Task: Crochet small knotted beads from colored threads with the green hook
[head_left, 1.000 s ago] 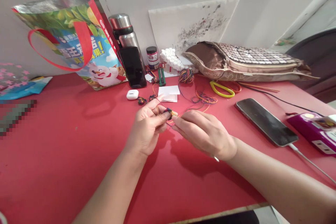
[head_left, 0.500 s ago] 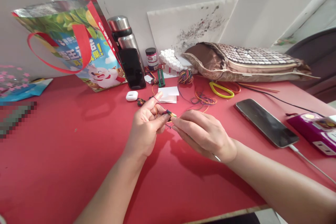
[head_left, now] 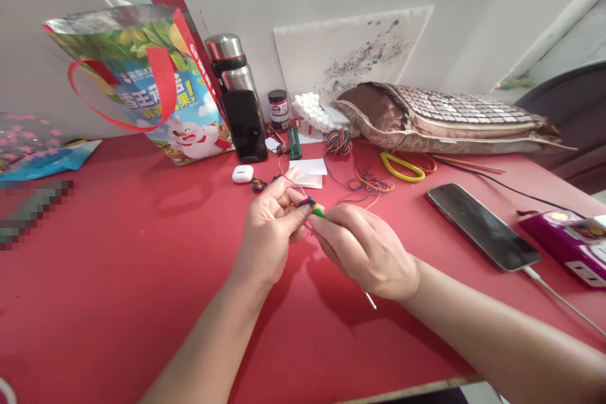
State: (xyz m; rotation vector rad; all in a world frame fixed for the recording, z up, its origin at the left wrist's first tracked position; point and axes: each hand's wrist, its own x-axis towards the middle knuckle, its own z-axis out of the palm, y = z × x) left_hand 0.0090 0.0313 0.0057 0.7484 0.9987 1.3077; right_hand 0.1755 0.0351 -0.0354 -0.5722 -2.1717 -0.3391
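My left hand (head_left: 269, 230) pinches a small piece of multicoloured crochet work (head_left: 307, 201) between thumb and fingers. A thin strand of yarn runs over its raised index finger. Closed around a crochet hook (head_left: 370, 301), my right hand (head_left: 374, 249) meets the piece from the right. Green shows on the hook near the fingertips, and its metal shaft sticks out below the palm. The hook's tip at the stitches is too small to make out. Loose yarn (head_left: 372, 183) lies tangled beyond my hands, with a ball of multicoloured yarn (head_left: 339, 142) behind it.
On the red table (head_left: 142, 290) lie a white earphone case (head_left: 243, 173), folded white paper (head_left: 307, 172), yellow-handled scissors (head_left: 402, 167) and a charging phone (head_left: 483, 226). Behind stand a shopping bag (head_left: 175, 101), an upright phone (head_left: 245, 126), a flask (head_left: 231, 60) and a sequinned cushion (head_left: 464, 113).
My right hand has turned; the hook's shaft end now points lower and further left, and its green part shows by the piece. The whole view has shifted slightly.
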